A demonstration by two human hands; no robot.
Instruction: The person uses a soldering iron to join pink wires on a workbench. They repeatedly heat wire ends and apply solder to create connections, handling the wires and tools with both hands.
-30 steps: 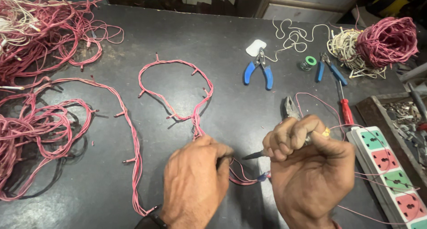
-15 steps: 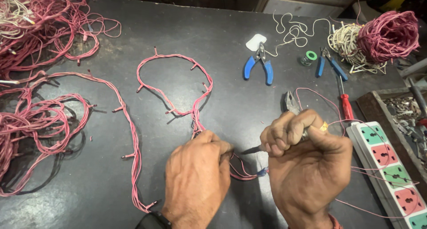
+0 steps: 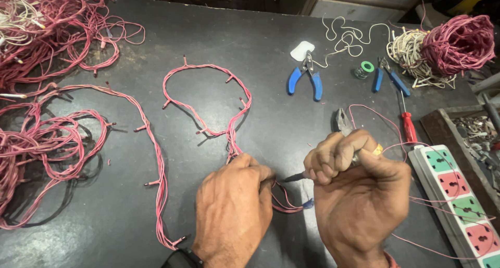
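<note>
At the near edge of the dark worktable (image 3: 271, 33), the left hand (image 3: 232, 210) lay knuckles-up, its fingers pinched shut on a twisted pink wire harness (image 3: 208, 98) that ran away from the hand in a loop toward the far left. Just right of it, the right hand (image 3: 359, 195) was curled into a tight fist around a slim tool, apparently a soldering iron (image 3: 294, 178), whose dark tip pointed left and nearly met the left fingertips where the wire ends sat. A thin pink lead trailed from the right fist over a white power strip (image 3: 458, 195) with green and red sockets at the near right. Beyond the right hand lay small grey pliers (image 3: 342, 120) and a red-handled screwdriver (image 3: 408, 123). Farther off sat blue-handled cutters (image 3: 305, 79), a small green roll (image 3: 364, 69) and a second blue-handled tool (image 3: 390, 79). A pink wire coil (image 3: 458, 44) rested at the far right, and pink wire bundles (image 3: 47, 138) were heaped along the left.
</note>
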